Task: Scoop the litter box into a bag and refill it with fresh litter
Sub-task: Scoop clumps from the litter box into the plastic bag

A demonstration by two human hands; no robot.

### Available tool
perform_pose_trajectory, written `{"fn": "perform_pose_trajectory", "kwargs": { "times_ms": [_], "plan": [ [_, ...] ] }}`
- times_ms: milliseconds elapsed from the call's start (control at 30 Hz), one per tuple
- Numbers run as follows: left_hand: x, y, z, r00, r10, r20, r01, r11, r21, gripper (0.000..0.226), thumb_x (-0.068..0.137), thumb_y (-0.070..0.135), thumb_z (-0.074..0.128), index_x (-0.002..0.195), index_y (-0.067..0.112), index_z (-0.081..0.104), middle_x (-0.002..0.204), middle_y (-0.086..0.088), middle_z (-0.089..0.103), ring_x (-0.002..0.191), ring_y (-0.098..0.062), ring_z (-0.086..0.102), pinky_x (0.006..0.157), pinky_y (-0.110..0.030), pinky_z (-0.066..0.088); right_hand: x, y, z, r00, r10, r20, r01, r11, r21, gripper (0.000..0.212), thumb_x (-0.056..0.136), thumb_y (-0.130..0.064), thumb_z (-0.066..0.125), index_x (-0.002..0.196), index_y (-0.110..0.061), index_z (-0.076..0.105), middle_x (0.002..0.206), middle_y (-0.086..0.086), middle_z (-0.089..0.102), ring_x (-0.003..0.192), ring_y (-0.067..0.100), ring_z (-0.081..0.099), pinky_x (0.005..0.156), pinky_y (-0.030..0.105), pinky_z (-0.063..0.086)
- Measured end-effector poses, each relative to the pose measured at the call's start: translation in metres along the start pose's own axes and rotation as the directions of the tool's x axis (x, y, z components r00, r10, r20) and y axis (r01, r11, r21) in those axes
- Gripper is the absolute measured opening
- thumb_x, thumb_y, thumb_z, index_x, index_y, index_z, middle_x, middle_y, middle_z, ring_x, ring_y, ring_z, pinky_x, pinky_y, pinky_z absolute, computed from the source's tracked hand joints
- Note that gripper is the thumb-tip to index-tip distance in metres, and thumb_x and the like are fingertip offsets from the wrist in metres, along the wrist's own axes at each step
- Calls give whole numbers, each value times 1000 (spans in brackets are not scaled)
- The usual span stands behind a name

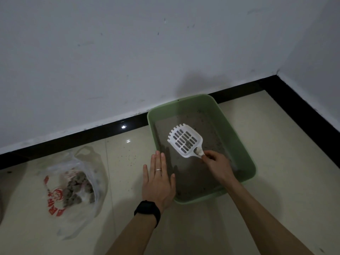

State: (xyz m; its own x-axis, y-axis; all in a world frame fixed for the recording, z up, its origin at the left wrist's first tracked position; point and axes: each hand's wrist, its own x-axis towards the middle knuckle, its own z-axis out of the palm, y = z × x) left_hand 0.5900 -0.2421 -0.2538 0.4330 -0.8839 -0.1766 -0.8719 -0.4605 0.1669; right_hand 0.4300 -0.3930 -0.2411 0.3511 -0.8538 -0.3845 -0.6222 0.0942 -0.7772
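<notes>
A green litter box (pixel 237 137) sits on the tiled floor against the wall, with a thin grey layer of litter on its bottom. My right hand (pixel 218 165) grips the handle of a white slotted scoop (pixel 184 140), held over the box with a small clump on its blade. My left hand (pixel 159 178) lies flat and open over the box's left rim, fingers together, a ring on one finger and a black watch on the wrist. A clear plastic bag (pixel 73 188) with red print lies on the floor at the left, holding grey litter clumps.
A black skirting board (pixel 92 133) runs along the white wall and turns at the corner on the right. Scattered litter grains (pixel 131 159) dot the cream tiles between bag and box. A dark object edge (pixel 1 205) shows at the far left.
</notes>
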Motion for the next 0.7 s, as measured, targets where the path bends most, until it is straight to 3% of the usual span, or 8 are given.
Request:
{"fn": "perform_pose_trajectory", "kwargs": {
  "times_ms": [133,267,333,467,600,700],
  "plan": [
    [0,1,1,1000,-3,-7,3,1000,2,75,93,54,-2,153,11,-16,160,-9,-21,149,-25,-14,117,-46,-11,-3,1,-2,1000,22,-9,-23,999,-29,17,96,-37,57,100,-28,70,94,-10,69,91,9,62,87,36,49],
    [1,0,3,1000,-10,-11,10,1000,10,72,98,50,23,155,5,20,162,-14,18,148,-29,21,120,-52,14,-5,1,-3,997,63,-34,-65,996,-65,20,97,-38,55,91,-27,70,89,-8,69,85,10,62,83,36,49],
    [1,-1,4,1000,4,-20,-3,1000,16,71,98,49,27,153,4,24,160,-16,25,146,-31,27,117,-50,14,-6,-1,-5,997,69,-39,-72,993,-95,22,96,-38,55,85,-26,69,86,-7,70,81,11,62,75,32,47],
    [0,0,-1,1000,7,-13,-7,1000,25,70,97,47,27,153,3,25,160,-15,24,146,-30,27,115,-47,7,-13,-5,-9,997,65,-29,-68,986,-149,22,97,-37,53,86,-25,68,85,-7,69,81,12,62,73,33,46],
    [-1,1,-2,1000,12,-15,-11,999,39,70,97,46,28,152,2,28,159,-16,26,146,-30,27,115,-49,12,-23,-8,-13,996,86,-31,-90,986,-142,25,97,-42,53,88,-24,69,87,-6,68,80,10,60,68,28,43],
    [0,0,-3,1000,7,9,-7,999,54,69,99,46,23,154,4,20,162,-15,16,149,-30,16,117,-47,4,-31,-13,-18,994,91,-67,-97,991,-94,23,98,-35,54,85,-23,69,84,-5,68,75,11,59,63,23,41]
  ]
}}
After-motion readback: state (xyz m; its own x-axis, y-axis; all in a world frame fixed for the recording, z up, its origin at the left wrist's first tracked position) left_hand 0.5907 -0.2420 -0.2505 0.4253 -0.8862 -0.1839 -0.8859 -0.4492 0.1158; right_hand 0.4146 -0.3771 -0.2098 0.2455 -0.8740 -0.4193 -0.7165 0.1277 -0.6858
